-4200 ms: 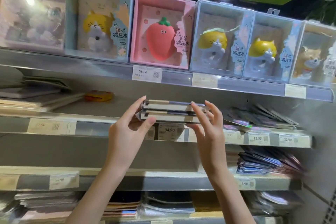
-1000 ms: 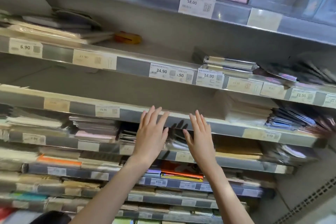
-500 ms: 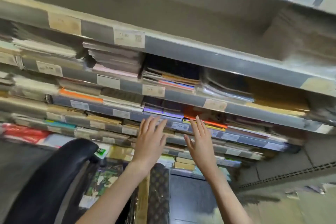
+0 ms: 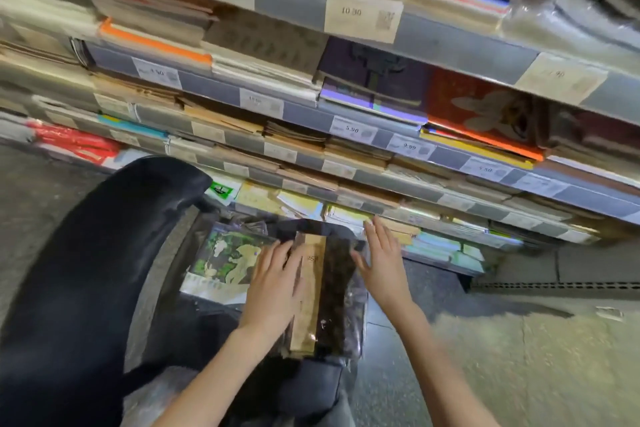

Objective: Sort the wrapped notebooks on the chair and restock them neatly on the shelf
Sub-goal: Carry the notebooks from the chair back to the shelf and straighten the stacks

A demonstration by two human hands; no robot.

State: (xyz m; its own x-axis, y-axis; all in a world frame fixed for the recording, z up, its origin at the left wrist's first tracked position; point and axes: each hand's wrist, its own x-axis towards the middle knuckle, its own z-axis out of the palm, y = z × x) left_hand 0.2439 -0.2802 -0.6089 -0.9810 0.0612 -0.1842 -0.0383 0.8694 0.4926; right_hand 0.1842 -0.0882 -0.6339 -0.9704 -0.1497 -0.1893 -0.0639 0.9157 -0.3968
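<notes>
While both my left hand [image 4: 273, 291] and right hand [image 4: 382, 262] hang open and empty, I should clamp the wrapped notebook [image 4: 323, 291] at the chair [image 4: 86, 270] seat's front edge by both long sides, lifting level.

Dim, motion-blurred, perhaps lit from above

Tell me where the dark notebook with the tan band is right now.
The dark notebook lies on the chair seat, centre of the head view, between the left hand and right hand.
</notes>
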